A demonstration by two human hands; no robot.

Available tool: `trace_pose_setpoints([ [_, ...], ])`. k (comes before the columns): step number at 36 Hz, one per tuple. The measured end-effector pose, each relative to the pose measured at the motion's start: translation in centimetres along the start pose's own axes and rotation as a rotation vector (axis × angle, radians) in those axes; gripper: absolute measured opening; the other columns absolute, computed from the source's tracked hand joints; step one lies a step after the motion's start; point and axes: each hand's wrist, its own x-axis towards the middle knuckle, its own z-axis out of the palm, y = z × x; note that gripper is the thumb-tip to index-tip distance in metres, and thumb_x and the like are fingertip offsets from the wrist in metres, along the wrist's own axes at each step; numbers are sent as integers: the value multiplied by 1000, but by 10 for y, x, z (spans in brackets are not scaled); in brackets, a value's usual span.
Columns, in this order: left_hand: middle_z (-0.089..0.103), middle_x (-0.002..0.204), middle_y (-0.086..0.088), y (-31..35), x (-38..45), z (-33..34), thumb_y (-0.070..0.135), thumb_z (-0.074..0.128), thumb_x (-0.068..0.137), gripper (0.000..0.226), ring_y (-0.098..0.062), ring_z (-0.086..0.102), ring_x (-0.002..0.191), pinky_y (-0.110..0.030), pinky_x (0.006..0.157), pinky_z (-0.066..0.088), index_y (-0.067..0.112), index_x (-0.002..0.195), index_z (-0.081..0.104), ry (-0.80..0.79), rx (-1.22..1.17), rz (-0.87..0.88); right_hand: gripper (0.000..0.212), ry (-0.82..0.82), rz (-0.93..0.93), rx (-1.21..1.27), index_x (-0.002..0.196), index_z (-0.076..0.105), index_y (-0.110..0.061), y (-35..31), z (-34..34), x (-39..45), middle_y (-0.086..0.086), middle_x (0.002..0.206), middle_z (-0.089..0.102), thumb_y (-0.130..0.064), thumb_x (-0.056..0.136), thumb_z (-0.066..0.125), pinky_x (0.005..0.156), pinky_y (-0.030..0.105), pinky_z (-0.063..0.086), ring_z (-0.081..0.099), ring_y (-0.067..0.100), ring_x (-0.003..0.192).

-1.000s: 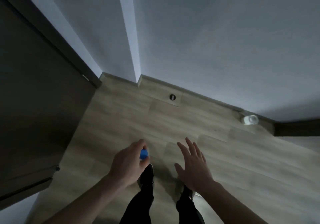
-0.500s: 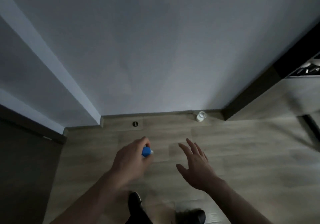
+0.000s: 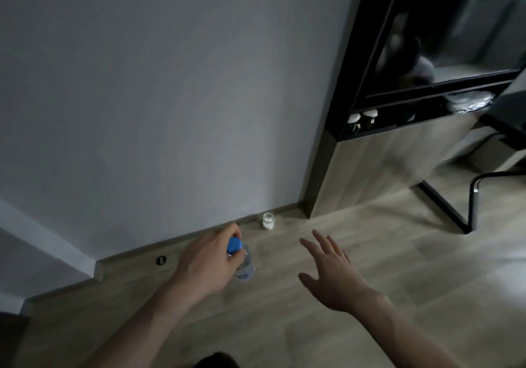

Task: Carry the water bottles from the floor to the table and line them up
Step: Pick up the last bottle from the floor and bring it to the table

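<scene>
Left hand (image 3: pixel 209 262) pinching bottle (image 3: pixel 242 265) by its blue cap (image 3: pixel 234 244), hanging clear of floor (image 3: pixel 370 254) for carrying. Right hand (image 3: pixel 333 273) spread wide, holding nothing, likely for balance. Another bottle (image 3: pixel 267 221) standing by wall (image 3: pixel 170 97).

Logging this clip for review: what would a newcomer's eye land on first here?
The blue-capped bottle, which the left hand grips by its neck at centre, above the floor. Beside it the right hand is spread open and holds nothing. A small white jar stands at the foot of the wall beyond.
</scene>
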Motion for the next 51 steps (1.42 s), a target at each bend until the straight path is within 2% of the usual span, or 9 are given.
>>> trace_pose_setpoints([
  [3, 56, 80, 17, 43, 21, 8, 44, 57, 90, 20, 2, 50, 68, -18, 52, 28, 40, 91, 38, -3, 8, 52, 77, 35, 24, 30, 157, 10, -38, 39, -22, -4, -8, 167, -6, -53, 95, 53, 124, 45, 11, -6, 22, 154],
  [8, 58, 83, 17, 103, 62, 25, 46, 54, 86, 18, -8, 53, 75, -25, 56, 35, 38, 93, 39, -27, 19, 140, 76, 118, 67, 70, 157, 13, -38, 97, -57, -8, -7, 167, -3, -54, 94, 52, 123, 42, 12, -4, 22, 154],
  [18, 57, 78, 17, 215, 165, 67, 48, 55, 84, 18, -3, 52, 69, -24, 55, 32, 38, 89, 40, -60, -8, 243, 76, 221, 167, 119, 156, 15, -39, 216, -124, 9, -7, 167, -1, -55, 93, 53, 122, 41, 15, -2, 21, 154],
  [24, 58, 80, 14, 288, 239, 97, 46, 55, 85, 19, -11, 55, 75, -33, 64, 46, 33, 90, 42, -95, -43, 295, 75, 237, 248, 119, 156, 14, -40, 291, -171, 30, -9, 167, -2, -56, 93, 52, 122, 41, 15, -3, 19, 154],
  [28, 57, 77, 13, 339, 287, 117, 46, 54, 84, 19, -12, 54, 73, -31, 60, 42, 32, 90, 42, -113, -66, 363, 74, 274, 283, 118, 155, 15, -41, 341, -204, 42, -10, 166, -1, -55, 93, 53, 122, 41, 19, 0, 18, 153],
  [36, 60, 82, 13, 449, 360, 144, 47, 53, 81, 20, -15, 57, 79, -35, 66, 50, 33, 91, 43, -160, -82, 491, 73, 366, 387, 155, 154, 20, -40, 433, -256, 42, -9, 166, 4, -55, 91, 55, 121, 39, 23, 6, 18, 153],
  [40, 60, 83, 14, 504, 391, 164, 49, 55, 80, 21, -16, 57, 78, -36, 67, 51, 35, 91, 44, -154, -91, 535, 74, 377, 424, 166, 155, 20, -39, 488, -280, 41, -8, 166, 4, -54, 92, 56, 122, 41, 21, 3, 17, 153],
  [44, 60, 82, 12, 547, 411, 185, 50, 54, 79, 21, -17, 58, 79, -38, 70, 52, 34, 90, 45, -180, -103, 550, 73, 385, 422, 175, 154, 22, -37, 535, -300, 40, -7, 166, 7, -53, 92, 56, 122, 39, 21, 5, 17, 153],
  [51, 57, 77, 19, 642, 445, 233, 48, 56, 79, 18, -10, 55, 71, -33, 63, 50, 37, 90, 46, -152, -73, 491, 73, 389, 395, 173, 154, 21, -37, 652, -341, 31, -8, 165, 5, -52, 92, 56, 123, 34, 16, 1, 15, 153],
])
